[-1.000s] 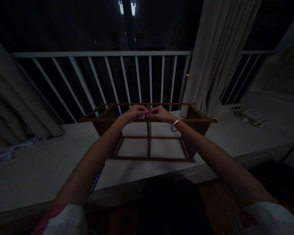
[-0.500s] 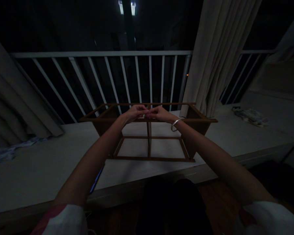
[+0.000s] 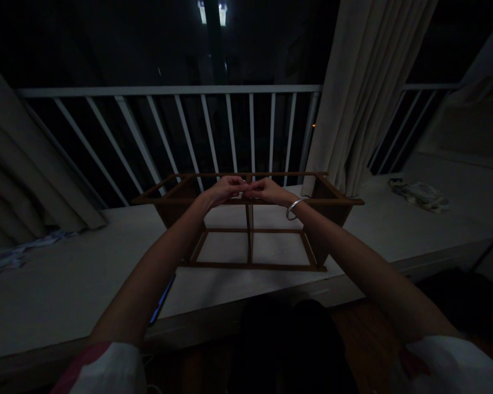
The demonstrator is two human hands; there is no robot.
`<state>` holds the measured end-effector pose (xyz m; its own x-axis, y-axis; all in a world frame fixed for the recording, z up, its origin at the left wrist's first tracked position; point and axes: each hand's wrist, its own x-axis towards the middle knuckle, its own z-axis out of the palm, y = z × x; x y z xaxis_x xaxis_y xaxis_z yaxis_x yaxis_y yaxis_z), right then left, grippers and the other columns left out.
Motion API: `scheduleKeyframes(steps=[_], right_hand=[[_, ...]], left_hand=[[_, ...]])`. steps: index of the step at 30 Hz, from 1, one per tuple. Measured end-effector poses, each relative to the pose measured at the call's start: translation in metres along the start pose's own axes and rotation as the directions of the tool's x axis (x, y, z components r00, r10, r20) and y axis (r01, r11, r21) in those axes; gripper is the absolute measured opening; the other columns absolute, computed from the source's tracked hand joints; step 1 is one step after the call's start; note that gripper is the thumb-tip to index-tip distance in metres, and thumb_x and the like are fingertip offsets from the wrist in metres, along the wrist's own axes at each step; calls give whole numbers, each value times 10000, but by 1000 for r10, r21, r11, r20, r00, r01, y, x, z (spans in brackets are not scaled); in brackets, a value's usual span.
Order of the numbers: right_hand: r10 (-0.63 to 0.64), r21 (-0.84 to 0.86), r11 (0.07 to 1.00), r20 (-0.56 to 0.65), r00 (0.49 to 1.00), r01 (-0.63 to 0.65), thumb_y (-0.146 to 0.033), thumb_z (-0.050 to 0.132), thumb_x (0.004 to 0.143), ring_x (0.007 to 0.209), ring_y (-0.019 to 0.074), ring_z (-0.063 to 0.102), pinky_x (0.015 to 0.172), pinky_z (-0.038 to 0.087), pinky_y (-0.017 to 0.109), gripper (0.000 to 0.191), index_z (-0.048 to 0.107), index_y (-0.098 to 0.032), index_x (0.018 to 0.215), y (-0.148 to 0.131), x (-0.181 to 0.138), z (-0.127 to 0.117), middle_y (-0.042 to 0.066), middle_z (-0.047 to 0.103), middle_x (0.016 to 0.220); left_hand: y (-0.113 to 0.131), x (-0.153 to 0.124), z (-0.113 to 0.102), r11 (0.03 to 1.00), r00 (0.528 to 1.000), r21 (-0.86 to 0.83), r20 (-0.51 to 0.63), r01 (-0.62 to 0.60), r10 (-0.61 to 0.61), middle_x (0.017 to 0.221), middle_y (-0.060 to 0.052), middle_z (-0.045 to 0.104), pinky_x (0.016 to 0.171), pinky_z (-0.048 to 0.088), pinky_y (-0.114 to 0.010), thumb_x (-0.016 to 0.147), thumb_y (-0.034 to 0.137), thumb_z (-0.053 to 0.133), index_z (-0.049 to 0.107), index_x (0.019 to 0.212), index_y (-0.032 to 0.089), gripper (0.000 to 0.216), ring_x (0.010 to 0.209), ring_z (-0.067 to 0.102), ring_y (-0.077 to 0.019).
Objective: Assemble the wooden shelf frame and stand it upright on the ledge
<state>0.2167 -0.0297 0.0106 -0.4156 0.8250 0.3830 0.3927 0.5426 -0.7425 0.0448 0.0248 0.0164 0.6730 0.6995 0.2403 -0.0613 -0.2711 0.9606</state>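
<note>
A brown wooden frame, open like an unfinished shelf, stands on a pale ledge in dim light. My left hand and my right hand meet fingertip to fingertip over the frame's upper middle bar. Both pinch something small at that joint; it is too dark to tell what. A silver bangle circles my right wrist.
A white railing runs behind the frame, and a curtain hangs at its right. Crumpled cloth lies far right on the ledge, another bundle at far left. A phone lies under my left forearm.
</note>
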Motion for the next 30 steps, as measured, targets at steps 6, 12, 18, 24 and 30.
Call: scheduleKeyframes(steps=[6,12,18,24,30], right_hand=[[-17,-7,1000,-4,1000,17,-410,571,668,640,92,486,598,361,209,392,663,-76,851,2,0,0,26,607,725],[-31,-14,999,6,1000,31,-386,575,673,687,106,508,645,377,217,360,667,-78,834,1,0,-1,39,624,762],[-37,27,999,9,999,36,-381,583,660,658,99,507,620,379,216,370,663,-67,840,4,1,-1,44,626,761],[-13,18,1000,-3,1000,13,-385,588,655,654,101,503,613,380,217,371,662,-67,833,3,0,-1,43,619,738],[-6,23,1000,-17,1000,7,-384,605,630,636,95,490,601,373,216,354,660,-76,797,5,1,-1,27,599,702]], left_hand=[[1,-1,2,1000,1000,26,-21,6,-5,602,-1,534,431,267,-172,567,288,712,565,704,93,280,499,440,-33],[0,0,0,999,1000,39,-8,8,-8,602,-2,528,425,259,-168,591,282,697,572,715,86,264,484,422,-27],[-1,0,-1,998,1000,56,-17,20,-19,619,-13,540,432,272,-164,586,279,699,585,724,84,265,503,435,-35],[1,0,0,998,1000,57,-11,28,-28,629,-22,549,421,258,-167,577,301,703,600,716,83,279,494,420,-33],[1,-2,0,998,1000,61,-16,24,-23,613,-19,544,420,253,-173,582,307,698,607,698,87,264,493,419,-37]])
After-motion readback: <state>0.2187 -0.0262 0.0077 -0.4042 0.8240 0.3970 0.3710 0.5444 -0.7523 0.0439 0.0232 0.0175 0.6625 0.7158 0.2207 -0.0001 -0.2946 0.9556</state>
